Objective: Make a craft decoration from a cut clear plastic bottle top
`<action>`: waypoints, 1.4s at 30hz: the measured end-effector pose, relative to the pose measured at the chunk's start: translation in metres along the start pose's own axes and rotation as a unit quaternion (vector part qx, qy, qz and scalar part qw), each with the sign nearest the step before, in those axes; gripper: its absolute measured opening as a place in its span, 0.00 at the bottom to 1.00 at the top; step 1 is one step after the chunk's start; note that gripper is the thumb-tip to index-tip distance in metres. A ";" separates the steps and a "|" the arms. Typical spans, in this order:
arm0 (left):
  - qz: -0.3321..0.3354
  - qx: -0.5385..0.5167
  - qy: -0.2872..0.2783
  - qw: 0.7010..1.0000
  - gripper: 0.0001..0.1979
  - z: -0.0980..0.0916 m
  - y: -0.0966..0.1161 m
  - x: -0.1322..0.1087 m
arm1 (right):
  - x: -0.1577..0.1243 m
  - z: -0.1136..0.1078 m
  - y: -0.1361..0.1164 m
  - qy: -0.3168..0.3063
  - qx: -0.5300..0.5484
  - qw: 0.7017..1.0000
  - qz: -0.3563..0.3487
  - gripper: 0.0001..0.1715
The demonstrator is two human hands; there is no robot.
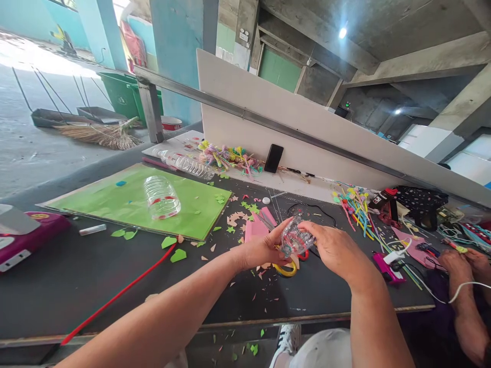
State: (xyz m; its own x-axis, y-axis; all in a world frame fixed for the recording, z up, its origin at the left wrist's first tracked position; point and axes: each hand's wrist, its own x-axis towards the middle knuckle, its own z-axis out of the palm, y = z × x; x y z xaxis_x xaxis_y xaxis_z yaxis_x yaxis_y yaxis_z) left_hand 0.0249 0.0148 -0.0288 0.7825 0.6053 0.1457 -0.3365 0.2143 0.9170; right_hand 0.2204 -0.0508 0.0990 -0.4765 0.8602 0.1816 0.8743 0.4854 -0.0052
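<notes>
My left hand [264, 249] and my right hand [334, 247] both grip a small clear plastic bottle piece [293, 237] above the dark table [115, 276]. Fingers of both hands are curled round it. Under the hands lie scissors with yellow and red handles [287, 269] and a pink paper sheet [256, 227]. A cut clear bottle half [161, 197] lies on a green sheet [115, 197] to the left. A whole clear bottle [188, 165] lies farther back.
Paper scraps litter the table. A red cord [115, 295] runs along the front left. Coloured sticks [356, 207] and tassels [226, 155] sit by a white divider board [307, 128] with a black phone [273, 157]. Another person's hands [466, 266] work at the right edge.
</notes>
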 end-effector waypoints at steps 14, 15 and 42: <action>-0.008 -0.028 0.000 1.000 0.45 -0.003 0.000 0.002 | 0.000 0.008 0.010 0.040 0.109 0.993 -0.003 0.31; -0.007 -0.040 0.010 0.999 0.45 -0.004 0.001 0.002 | 0.000 0.008 0.011 0.063 0.107 0.992 0.001 0.30; 0.038 -0.017 -0.045 0.998 0.40 -0.010 0.000 0.000 | -0.011 -0.011 0.010 0.143 0.000 0.989 0.032 0.14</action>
State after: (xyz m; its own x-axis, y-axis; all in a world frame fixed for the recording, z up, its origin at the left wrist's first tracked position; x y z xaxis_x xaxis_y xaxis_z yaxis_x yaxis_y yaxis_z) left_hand 0.0191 0.0223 -0.0325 0.7973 0.5497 0.2493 -0.4137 0.1971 0.8888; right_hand 0.2359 -0.0574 0.1080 -0.3746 0.8092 0.4526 0.9017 0.4315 -0.0252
